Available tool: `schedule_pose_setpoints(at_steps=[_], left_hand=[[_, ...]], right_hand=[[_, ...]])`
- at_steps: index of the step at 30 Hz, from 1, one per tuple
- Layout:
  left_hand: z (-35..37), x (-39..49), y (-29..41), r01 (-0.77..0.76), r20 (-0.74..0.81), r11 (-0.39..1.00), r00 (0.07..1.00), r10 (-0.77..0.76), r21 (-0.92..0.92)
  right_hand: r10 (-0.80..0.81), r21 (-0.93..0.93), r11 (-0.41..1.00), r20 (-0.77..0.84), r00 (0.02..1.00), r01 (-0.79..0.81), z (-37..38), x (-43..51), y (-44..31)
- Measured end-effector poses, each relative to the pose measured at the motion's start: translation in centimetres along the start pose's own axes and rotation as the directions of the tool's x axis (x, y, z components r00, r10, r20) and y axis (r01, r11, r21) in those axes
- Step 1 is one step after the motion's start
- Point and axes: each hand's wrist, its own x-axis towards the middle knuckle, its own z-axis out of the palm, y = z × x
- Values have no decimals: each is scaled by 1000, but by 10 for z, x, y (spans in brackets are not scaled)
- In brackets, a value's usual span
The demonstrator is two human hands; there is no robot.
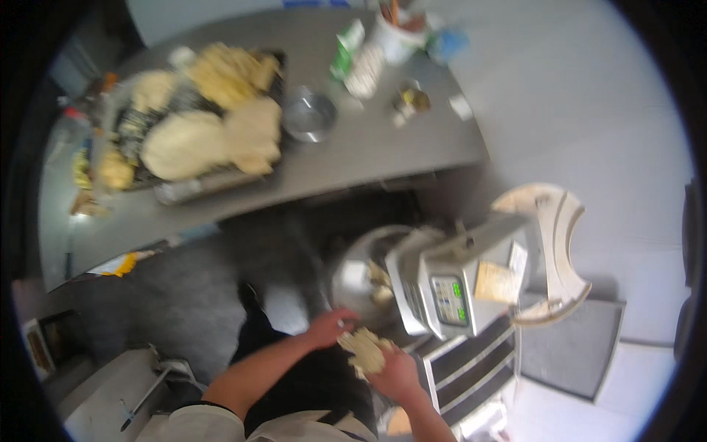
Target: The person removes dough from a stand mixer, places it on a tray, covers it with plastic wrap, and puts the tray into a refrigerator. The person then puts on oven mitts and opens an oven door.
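My right hand (395, 371) grips a ragged lump of pale dough (364, 349) in front of my body. Close to that lump's far left end, my left hand (331, 327) is blurred, at the near side of a metal mixer bowl (343, 276). Whether its fingers touch the dough or the bowl cannot be made out. More dough (381, 287) lies inside the bowl, next to a white block-like part (356, 274). Over the bowl's right side stands a floor mixer (411, 293) with a lit digital panel (450, 301).
A steel table (353, 132) stands ahead, bearing a dark tray (146, 179) with a large smooth dough piece (185, 145) and yellowish dough sheets (223, 74). A metal bowl (309, 116) and a white bucket (399, 41) stand there too. A round-ended pale board (558, 254) is behind the mixer.
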Motion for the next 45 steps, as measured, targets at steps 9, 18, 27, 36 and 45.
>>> schedule_pose_setpoints(at_steps=[9, 18, 27, 36, 45], left_hand=[[-174, -122, 179, 211, 134, -185, 923, 361, -960], [-345, -162, 238, -163, -172, 130, 983, -64, -978], [-433, -89, 257, -389, -477, 351, 852, -214, -852], [-622, -2, 223, -272, -679, 961, 714, 171, -43], [-647, 15, 218, 196, -528, 651, 767, 364, 733]], right_hand=[[-411, 778, 414, -304, 860, 473, -48, -20, -168], [-521, 178, 674, -574, 632, 717, -82, 34, -263], [-255, 994, -45, 86, 963, -101, 6, 230, -333], [-576, 419, 606, -355, 736, 676, -7, 450, -408], [-807, -52, 585, -137, 575, 809, -27, 504, -428]])
